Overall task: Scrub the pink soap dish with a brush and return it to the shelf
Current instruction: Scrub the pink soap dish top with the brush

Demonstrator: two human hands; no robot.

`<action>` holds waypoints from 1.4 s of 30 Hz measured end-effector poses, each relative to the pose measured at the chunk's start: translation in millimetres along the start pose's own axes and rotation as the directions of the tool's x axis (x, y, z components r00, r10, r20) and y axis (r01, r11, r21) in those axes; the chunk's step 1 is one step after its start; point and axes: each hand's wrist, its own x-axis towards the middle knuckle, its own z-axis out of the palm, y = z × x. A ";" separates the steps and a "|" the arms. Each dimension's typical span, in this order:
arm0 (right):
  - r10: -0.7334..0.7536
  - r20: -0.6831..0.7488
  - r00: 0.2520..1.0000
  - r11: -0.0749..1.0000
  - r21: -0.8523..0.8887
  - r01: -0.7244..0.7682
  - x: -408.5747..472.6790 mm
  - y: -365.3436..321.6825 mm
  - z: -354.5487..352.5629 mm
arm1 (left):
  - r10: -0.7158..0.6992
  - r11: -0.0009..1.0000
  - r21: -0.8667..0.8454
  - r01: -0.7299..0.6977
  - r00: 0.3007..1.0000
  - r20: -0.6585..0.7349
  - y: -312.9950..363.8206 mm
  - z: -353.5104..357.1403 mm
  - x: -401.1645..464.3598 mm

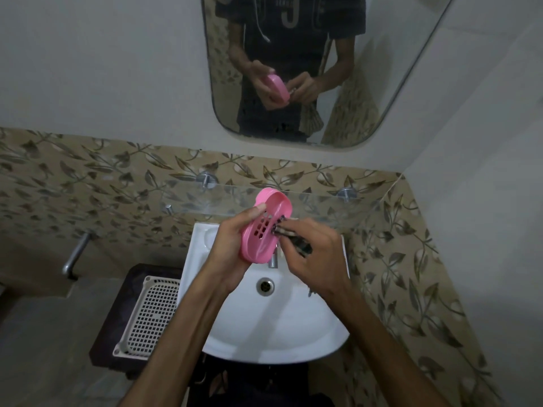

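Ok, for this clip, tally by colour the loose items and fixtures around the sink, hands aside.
Pink: 1, soap dish
Dark: 1, brush
White: 2, sink, perforated basket
Clear: 1, glass shelf
Total: 5

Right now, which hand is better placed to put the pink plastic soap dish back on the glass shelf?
Probably the left hand. It already grips the pink plastic soap dish, just in front of the clear glass shelf. The right hand is occupied with the dark brush.
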 end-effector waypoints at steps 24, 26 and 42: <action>-0.038 0.086 0.996 0.998 0.062 0.033 -1.5 0.0 0.6 | -0.057 0.991 -0.123 0.055 0.998 -0.011 2.7 -4.8 16.2; 0.024 0.020 1.000 0.997 0.066 -0.025 -1.7 -0.1 0.9 | -0.029 0.995 -0.096 0.028 0.999 -0.019 4.2 -4.0 17.5; 0.087 0.050 0.995 0.992 0.087 -0.091 -10.0 -14.2 8.8 | 0.049 0.996 -0.071 -0.046 0.998 0.041 -2.0 -4.9 22.3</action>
